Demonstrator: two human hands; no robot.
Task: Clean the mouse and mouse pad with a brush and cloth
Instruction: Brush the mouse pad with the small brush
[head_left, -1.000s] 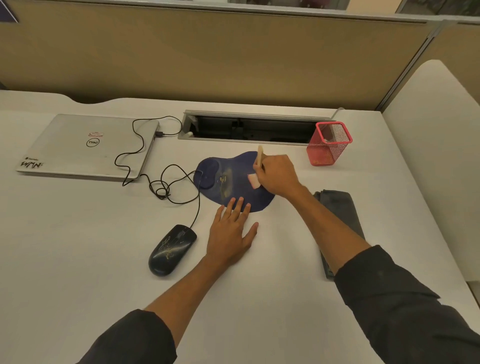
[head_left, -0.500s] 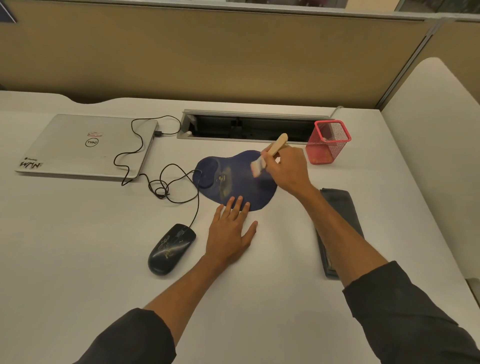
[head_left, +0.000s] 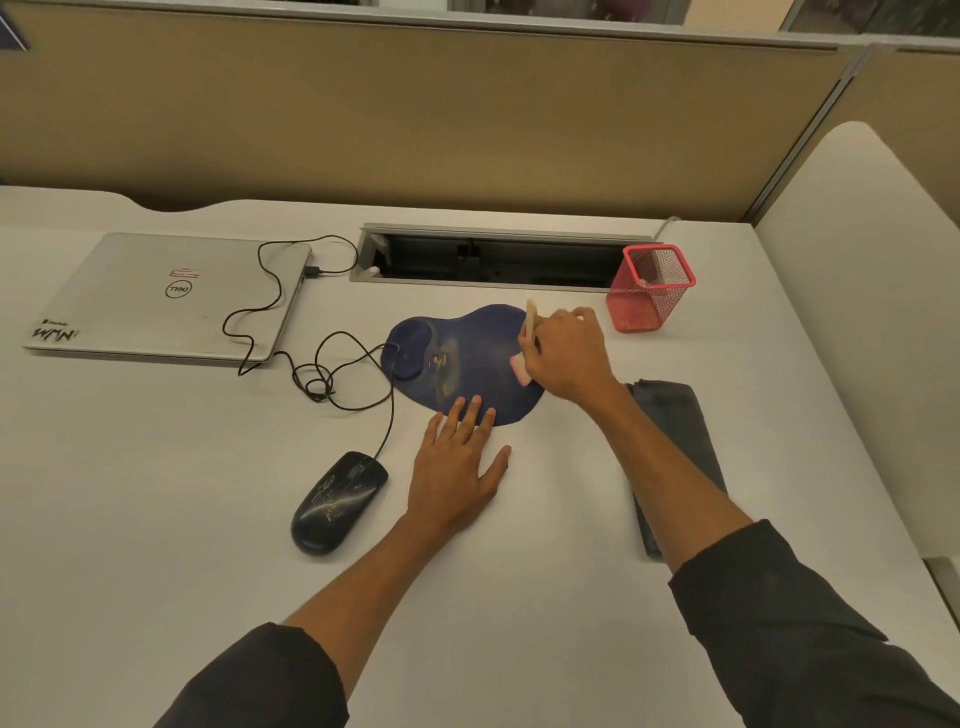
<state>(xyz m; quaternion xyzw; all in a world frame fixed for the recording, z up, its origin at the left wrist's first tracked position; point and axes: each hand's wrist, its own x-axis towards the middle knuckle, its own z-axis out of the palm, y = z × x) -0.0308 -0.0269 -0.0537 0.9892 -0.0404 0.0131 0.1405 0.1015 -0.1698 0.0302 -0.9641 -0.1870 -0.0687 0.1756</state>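
Observation:
A dark blue mouse pad (head_left: 478, 358) with a raised wrist rest lies in the middle of the white desk. My right hand (head_left: 566, 353) grips a small wooden-handled brush (head_left: 531, 321), its pale bristles down on the pad's right part. My left hand (head_left: 457, 467) lies flat with straight fingers, fingertips pressing the pad's near edge. A black wired mouse (head_left: 338, 501) sits on the desk left of that hand. A folded grey cloth (head_left: 675, 431) lies right of the pad, partly hidden under my right forearm.
A shut silver laptop (head_left: 161, 296) lies at the back left, the mouse cable (head_left: 322, 374) looping from it to the mouse. A red mesh pen holder (head_left: 649, 288) stands behind my right hand. An open cable slot (head_left: 493, 257) runs along the back.
My right hand has swept the brush back toward me across the pad's right side, and the handle has tipped from leaning right to more upright. My left hand has stayed put.

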